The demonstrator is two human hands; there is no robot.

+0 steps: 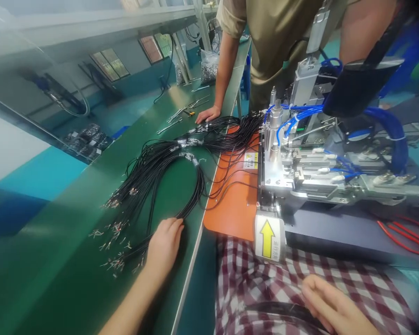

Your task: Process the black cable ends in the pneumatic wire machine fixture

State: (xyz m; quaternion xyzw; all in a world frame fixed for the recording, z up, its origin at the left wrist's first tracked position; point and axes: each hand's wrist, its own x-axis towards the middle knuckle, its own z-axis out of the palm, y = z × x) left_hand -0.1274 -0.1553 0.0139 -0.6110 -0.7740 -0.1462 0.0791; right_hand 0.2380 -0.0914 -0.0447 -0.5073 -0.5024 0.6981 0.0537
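On the green table, my left hand [165,242] is closed over a bundle of thin black cables [192,200] that bends round in an arc. The cables' stripped ends, with small coloured wires [117,263], fan out to the left of that hand. Above my lap, my right hand [330,300] is loosely curled with its fingers partly apart, and I see nothing gripped in it. A dark strap or cable [282,309] lies across the checked cloth [237,279] beside it; its end near the hand is hidden.
A machine [275,163] with blue air tubes stands right, behind an orange plate [230,204] crossed by several cables. Another person's hand [209,114] rests on the table's far part. Hand tools [176,115] and a bag of small parts [208,67] lie beyond.
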